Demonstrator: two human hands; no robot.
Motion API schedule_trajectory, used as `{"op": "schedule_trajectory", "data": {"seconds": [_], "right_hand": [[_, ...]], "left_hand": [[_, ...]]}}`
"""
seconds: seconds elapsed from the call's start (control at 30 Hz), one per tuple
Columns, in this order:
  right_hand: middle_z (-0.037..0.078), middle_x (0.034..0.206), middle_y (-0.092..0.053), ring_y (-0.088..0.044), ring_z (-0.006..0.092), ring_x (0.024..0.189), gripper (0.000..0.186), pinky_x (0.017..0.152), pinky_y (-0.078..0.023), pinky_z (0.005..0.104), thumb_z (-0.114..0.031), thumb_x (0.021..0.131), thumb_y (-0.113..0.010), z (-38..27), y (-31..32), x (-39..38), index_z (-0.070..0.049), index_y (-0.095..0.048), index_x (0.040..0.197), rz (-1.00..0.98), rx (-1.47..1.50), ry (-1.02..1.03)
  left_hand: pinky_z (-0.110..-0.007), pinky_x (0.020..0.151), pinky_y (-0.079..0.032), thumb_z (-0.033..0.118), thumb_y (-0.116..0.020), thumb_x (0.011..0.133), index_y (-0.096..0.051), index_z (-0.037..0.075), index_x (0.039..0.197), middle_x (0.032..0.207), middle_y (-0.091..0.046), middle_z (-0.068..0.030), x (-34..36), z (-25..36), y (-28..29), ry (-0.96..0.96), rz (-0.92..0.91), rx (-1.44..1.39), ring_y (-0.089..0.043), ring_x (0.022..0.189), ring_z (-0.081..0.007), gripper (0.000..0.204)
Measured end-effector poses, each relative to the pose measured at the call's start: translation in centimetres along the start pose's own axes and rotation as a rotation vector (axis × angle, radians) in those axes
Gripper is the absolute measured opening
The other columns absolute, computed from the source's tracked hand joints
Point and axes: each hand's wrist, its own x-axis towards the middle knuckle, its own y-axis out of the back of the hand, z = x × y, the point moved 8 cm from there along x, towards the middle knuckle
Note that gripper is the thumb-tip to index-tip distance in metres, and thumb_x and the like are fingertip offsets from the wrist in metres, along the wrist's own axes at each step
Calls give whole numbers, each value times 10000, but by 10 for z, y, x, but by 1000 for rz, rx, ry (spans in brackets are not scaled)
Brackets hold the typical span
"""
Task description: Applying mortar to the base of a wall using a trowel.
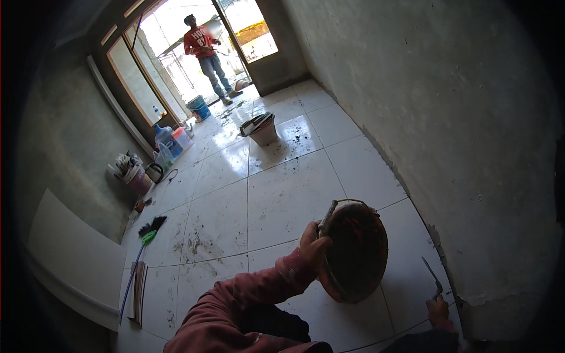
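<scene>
My left hand (313, 240) grips the near-left rim of a round, mortar-stained bucket (355, 253), which is tipped over so that I see its dark inside, with a wire handle along its top. My red-sleeved left arm reaches in from the lower edge. At the lower right, my right hand (437, 310) is closed on the handle of a metal trowel (430, 272), held low beside the foot of the right-hand wall, its blade pointing away from me.
Ahead on the tiled floor (286, 172) stands a pail of tools (262, 134). Along the left lie a broom (148, 236), boards (136, 291), another tool bucket (139, 180), jugs (165, 144) and a blue pail (199, 110). A person in red (203, 47) stands in the far doorway.
</scene>
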Motion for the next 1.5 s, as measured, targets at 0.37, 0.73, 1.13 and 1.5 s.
{"op": "schedule_trajectory", "data": {"seconds": [0.37,0.73,1.13,1.5], "right_hand": [[266,845,-582,-564,415,825,419,705,-448,459,-349,801,-533,-6,-1,9,44,-494,943,-2,-148,-68],[267,904,-579,-564,402,866,439,744,-449,451,-364,819,-498,17,5,26,32,-473,1006,8,-213,-164],[250,876,-581,-560,412,829,373,716,-446,457,-345,826,-486,-28,12,28,14,-464,925,210,-174,-28],[77,676,-519,-484,115,478,304,427,-418,286,-320,847,-497,24,2,66,-17,-487,872,-60,366,-364]], "left_hand": [[-341,846,-436,12,-433,703,-437,-73,1114,1042,-539,-158,19,14,-15,-100,-116,-86,-546,939,-243,420],[-354,856,-450,24,-388,682,-451,-93,1125,1047,-549,-170,21,2,-13,-111,-108,11,-560,945,-260,463],[-325,852,-446,-35,-370,674,-438,-77,1125,1043,-546,-147,17,4,-6,-118,-74,-27,-560,924,-223,458],[-340,841,-463,-3,-376,692,-439,-86,1121,1051,-550,-162,15,1,1,-112,-70,22,-569,928,-246,442]]}}
